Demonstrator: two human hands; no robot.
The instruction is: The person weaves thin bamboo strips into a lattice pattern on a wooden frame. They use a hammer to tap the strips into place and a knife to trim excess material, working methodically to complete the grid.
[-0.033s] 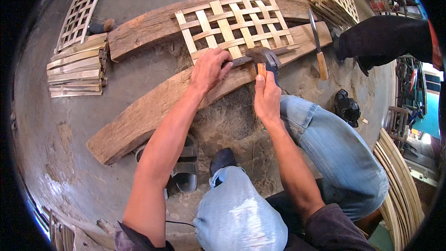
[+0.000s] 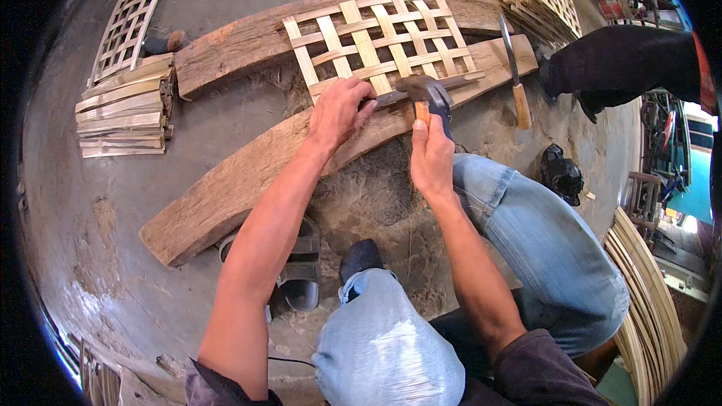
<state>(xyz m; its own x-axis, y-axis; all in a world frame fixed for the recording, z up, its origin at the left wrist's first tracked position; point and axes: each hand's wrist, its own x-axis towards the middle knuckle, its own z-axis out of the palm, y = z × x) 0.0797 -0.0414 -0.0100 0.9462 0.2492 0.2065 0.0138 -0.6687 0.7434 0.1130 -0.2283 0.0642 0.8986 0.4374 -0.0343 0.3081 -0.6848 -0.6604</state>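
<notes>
Upper centre: pale, flat, woven wooden-strip lattice (image 2: 364, 41), likely light, springy; hold by edges. Left hand (image 2: 342, 113) curls at lower-left edge, grasp unclear; right hand (image 2: 432, 159) grips orange-handled, dark-headed metal hammer (image 2: 426, 92).

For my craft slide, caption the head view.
Right hand holding a hammer, left hand at the near edge of a woven lattice panel over wooden beams.

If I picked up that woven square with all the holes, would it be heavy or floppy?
The woven panel is probably light for its size, since it's thin strips with big gaps. It likely flexes a little but doesn't flop, because it looks flat across the two wooden beams.
</notes>
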